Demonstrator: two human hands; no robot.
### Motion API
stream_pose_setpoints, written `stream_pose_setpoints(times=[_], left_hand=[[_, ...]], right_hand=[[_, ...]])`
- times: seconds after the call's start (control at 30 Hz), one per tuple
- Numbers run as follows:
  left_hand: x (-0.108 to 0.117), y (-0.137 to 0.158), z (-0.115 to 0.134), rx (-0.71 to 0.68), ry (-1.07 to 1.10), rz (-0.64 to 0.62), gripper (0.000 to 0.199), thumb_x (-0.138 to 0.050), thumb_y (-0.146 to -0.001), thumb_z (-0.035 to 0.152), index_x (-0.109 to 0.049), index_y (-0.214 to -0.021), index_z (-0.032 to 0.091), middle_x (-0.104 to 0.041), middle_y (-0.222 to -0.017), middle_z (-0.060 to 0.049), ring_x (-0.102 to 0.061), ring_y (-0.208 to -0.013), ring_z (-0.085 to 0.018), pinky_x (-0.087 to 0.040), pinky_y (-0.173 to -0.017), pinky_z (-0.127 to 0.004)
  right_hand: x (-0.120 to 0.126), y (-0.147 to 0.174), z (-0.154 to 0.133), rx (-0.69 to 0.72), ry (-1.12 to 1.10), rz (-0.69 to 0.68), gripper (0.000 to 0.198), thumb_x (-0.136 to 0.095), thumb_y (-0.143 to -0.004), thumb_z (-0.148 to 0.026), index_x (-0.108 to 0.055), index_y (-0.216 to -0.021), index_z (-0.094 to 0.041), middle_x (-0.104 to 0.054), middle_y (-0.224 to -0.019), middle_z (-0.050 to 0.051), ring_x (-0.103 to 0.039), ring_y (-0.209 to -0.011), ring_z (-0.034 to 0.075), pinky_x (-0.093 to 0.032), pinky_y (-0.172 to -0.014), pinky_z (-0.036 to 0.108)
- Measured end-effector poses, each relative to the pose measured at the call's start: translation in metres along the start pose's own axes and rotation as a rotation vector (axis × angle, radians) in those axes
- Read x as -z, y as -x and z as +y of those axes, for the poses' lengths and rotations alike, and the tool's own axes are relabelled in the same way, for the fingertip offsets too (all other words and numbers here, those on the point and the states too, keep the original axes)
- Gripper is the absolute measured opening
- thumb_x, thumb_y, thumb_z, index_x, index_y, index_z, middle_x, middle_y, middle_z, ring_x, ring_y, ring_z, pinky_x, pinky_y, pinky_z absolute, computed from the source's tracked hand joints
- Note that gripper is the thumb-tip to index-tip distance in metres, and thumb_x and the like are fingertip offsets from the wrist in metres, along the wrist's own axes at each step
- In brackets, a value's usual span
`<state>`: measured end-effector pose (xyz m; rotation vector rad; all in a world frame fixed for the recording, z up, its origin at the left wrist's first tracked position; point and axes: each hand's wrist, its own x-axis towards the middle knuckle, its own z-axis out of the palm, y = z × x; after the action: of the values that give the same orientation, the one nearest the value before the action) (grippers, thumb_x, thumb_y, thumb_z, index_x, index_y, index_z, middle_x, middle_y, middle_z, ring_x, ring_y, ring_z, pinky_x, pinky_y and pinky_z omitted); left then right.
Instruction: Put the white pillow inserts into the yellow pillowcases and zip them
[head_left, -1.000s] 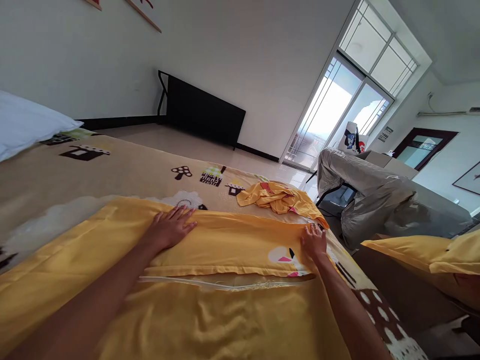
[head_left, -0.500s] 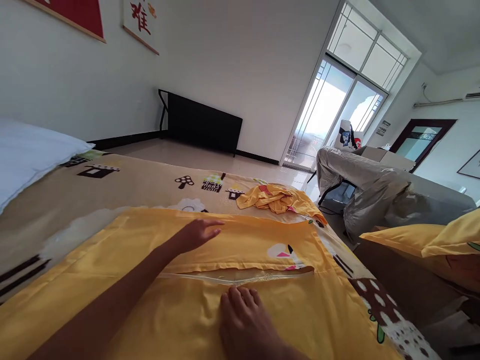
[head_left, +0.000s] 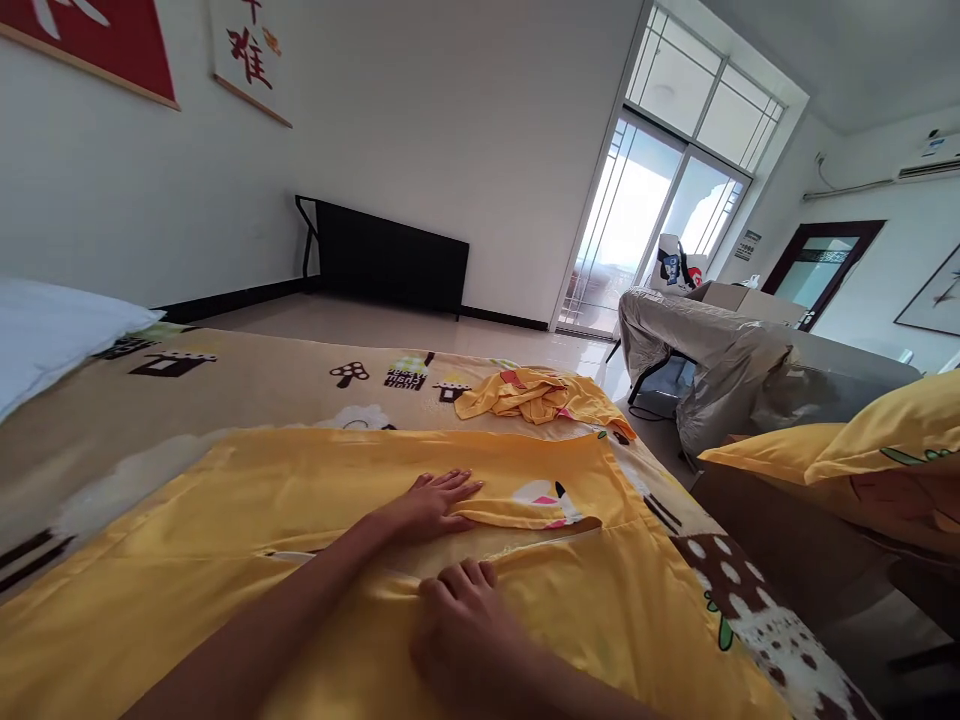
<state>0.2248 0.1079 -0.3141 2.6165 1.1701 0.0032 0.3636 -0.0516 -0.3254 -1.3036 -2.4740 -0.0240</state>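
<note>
A yellow pillowcase [head_left: 300, 490] is spread flat on the bed in front of me, its zipped opening [head_left: 517, 545] parted across the middle. On the far side of that gap my left hand [head_left: 431, 507] lies palm down with its fingers spread over the cloth. My right hand [head_left: 465, 625] has its fingers curled at the near edge of the gap, gripping the cloth there. A white rabbit print [head_left: 544, 495] shows to the right of my left hand.
The patterned blanket [head_left: 255, 385] lies beneath. Crumpled yellow cloth [head_left: 532, 395] rests at its far edge. A white pillow [head_left: 60, 325] is at left, a yellow pillow [head_left: 885, 440] at right. Beyond stand a plastic-covered table [head_left: 712, 330] and a black folded panel [head_left: 390, 265].
My left hand has come down onto the cloth at the far edge of the opening. The gap is pulled wider beside my right hand, whose fingers have curled in. The view has shifted slightly.
</note>
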Motion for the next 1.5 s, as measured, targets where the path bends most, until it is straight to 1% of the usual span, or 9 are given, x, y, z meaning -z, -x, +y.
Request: stream_pose_setpoints(times=[0.23,0.4,0.57,0.77,1.07,1.2,1.33,1.43,1.5], left_hand=[[0.016,-0.016,-0.016,0.157,-0.082,0.094,0.058,-0.044,-0.084,0.050,-0.046,-0.135,0.024,-0.033,-0.148,-0.013,-0.031,-0.136,-0.028,-0.025,-0.105,-0.053],[0.030,-0.017,-0.014,0.186,-0.164,0.225,0.039,-0.046,-0.084,0.041,-0.062,-0.112,0.021,-0.051,-0.135,-0.014,-0.043,-0.127,-0.029,-0.031,-0.101,-0.048],[0.032,-0.023,-0.019,0.282,-0.224,0.310,0.043,-0.048,-0.081,0.029,-0.058,-0.119,0.012,-0.053,-0.130,-0.022,-0.047,-0.121,-0.034,-0.030,-0.099,-0.052],[0.029,-0.020,-0.016,0.135,-0.206,0.202,0.056,-0.052,-0.074,0.031,-0.051,-0.129,0.023,-0.048,-0.139,-0.009,-0.043,-0.128,-0.027,-0.035,-0.101,-0.043],[0.034,-0.022,-0.014,0.114,-0.238,0.264,0.051,-0.054,-0.072,0.012,-0.055,-0.123,0.020,-0.052,-0.134,-0.014,-0.045,-0.124,-0.028,-0.029,-0.104,-0.045],[0.035,-0.020,-0.020,0.165,-0.168,0.256,0.053,-0.056,-0.073,0.020,-0.053,-0.125,0.019,-0.049,-0.136,-0.016,-0.043,-0.127,-0.030,-0.029,-0.105,-0.048],[0.049,-0.016,-0.025,0.143,-0.032,0.193,0.070,-0.058,-0.071,0.047,-0.044,-0.135,0.021,-0.046,-0.140,-0.011,-0.043,-0.128,-0.026,-0.033,-0.105,-0.037],[0.061,-0.015,-0.026,0.138,0.040,0.179,0.066,-0.044,-0.078,0.057,-0.050,-0.130,0.016,-0.059,-0.126,-0.010,-0.057,-0.112,-0.020,-0.043,-0.092,-0.025],[0.065,-0.016,-0.026,0.149,0.052,0.154,0.058,-0.050,-0.075,0.054,-0.058,-0.119,0.017,-0.068,-0.108,-0.007,-0.064,-0.094,-0.019,-0.047,-0.079,-0.023]], right_hand=[[0.000,0.008,-0.010,0.194,0.160,0.010,0.018,-0.055,-0.077,-0.032,-0.051,-0.086,-0.018,-0.057,-0.081,0.006,-0.051,-0.076,0.021,-0.044,-0.072,0.036],[-0.004,0.006,-0.013,0.241,0.123,0.001,0.025,-0.058,-0.074,-0.040,-0.050,-0.085,-0.019,-0.057,-0.078,0.004,-0.052,-0.074,0.019,-0.044,-0.069,0.033],[-0.003,0.007,-0.013,0.315,0.115,-0.004,0.027,-0.055,-0.077,-0.041,-0.050,-0.090,-0.019,-0.057,-0.079,0.003,-0.052,-0.073,0.019,-0.044,-0.070,0.033],[0.010,0.008,-0.012,0.234,0.103,-0.029,0.028,-0.055,-0.075,-0.036,-0.050,-0.095,-0.017,-0.059,-0.082,0.005,-0.053,-0.073,0.020,-0.043,-0.067,0.034],[0.014,0.008,-0.013,0.255,0.036,-0.063,0.028,-0.054,-0.074,-0.033,-0.050,-0.098,-0.018,-0.060,-0.078,0.003,-0.055,-0.070,0.019,-0.042,-0.070,0.033],[0.014,0.008,-0.012,0.266,0.006,-0.084,0.033,-0.055,-0.075,-0.035,-0.050,-0.103,-0.019,-0.061,-0.079,0.002,-0.056,-0.072,0.019,-0.042,-0.073,0.033],[0.019,0.009,-0.013,0.280,0.031,-0.082,0.030,-0.052,-0.078,-0.034,-0.050,-0.104,-0.018,-0.061,-0.080,0.003,-0.056,-0.073,0.020,-0.042,-0.074,0.034],[0.021,0.010,-0.015,0.276,0.027,-0.088,0.030,-0.052,-0.078,-0.034,-0.051,-0.103,-0.017,-0.061,-0.079,0.004,-0.055,-0.072,0.019,-0.041,-0.074,0.033],[0.021,0.011,-0.016,0.270,0.003,-0.092,0.031,-0.052,-0.078,-0.033,-0.050,-0.105,-0.017,-0.061,-0.079,0.003,-0.055,-0.072,0.019,-0.041,-0.074,0.032]])
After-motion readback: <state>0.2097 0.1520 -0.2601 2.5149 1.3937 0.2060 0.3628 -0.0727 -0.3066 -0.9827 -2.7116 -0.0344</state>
